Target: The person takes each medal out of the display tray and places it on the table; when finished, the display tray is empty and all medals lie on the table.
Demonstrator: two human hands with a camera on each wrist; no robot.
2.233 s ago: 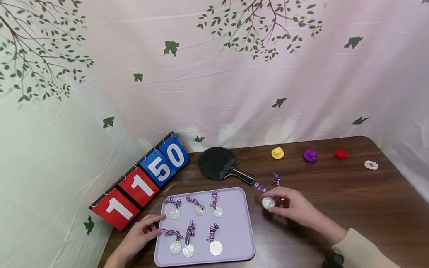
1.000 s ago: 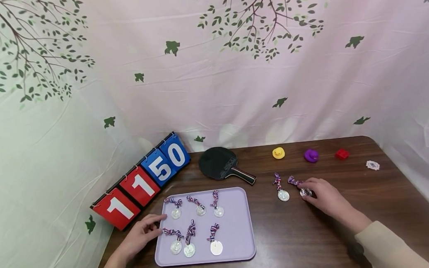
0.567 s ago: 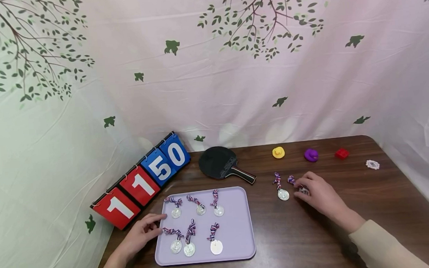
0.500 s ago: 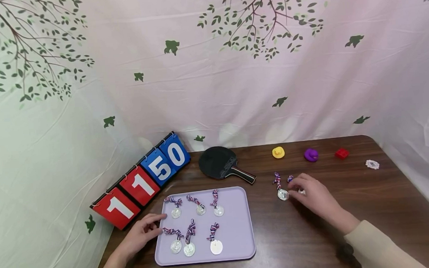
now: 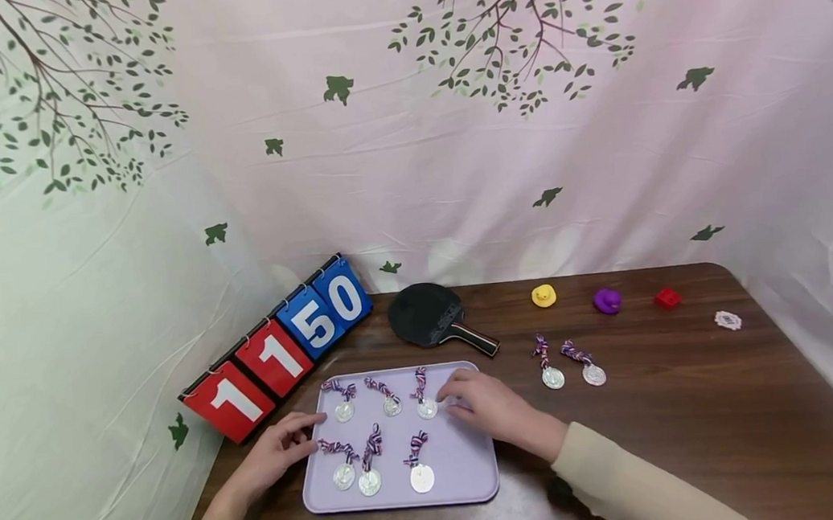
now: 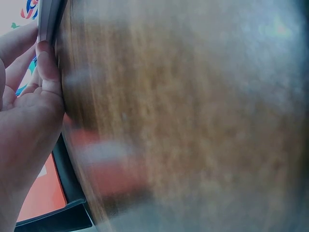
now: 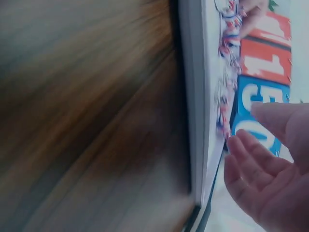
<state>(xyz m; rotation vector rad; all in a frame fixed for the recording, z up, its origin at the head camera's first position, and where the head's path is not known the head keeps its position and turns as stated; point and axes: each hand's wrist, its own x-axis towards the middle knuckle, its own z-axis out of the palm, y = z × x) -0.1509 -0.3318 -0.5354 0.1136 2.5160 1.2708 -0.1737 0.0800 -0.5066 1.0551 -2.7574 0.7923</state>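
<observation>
My left hand (image 5: 274, 455) rests its thumb and fingertips on the left rim of a lilac tray (image 5: 468, 482). In the left wrist view, the thumb (image 6: 48, 65) touches the tray's edge. Over the tray's right side, my right hand (image 5: 495, 407) reaches in with parted fingers and nothing between them. Its fingertips are beside a silver medal (image 5: 427, 408) with a knotted striped ribbon; contact cannot be told. Several similar medals lie in two rows on the tray. Two more, one medal (image 5: 553, 378) and another medal (image 5: 595, 375), lie on the table right of it.
A flip scoreboard (image 5: 278, 350) stands behind the left hand. Behind the tray lies a black table tennis bat (image 5: 428, 315). Along the back sit a yellow duck (image 5: 544, 296), purple duck (image 5: 608, 300), red brick (image 5: 667, 298) and white tag (image 5: 729, 320) on the brown table (image 5: 689, 418).
My right hand carried a medal off rightward, set it on the table beside another, let go, and moved back left over the tray. My left hand stayed at the rim.
</observation>
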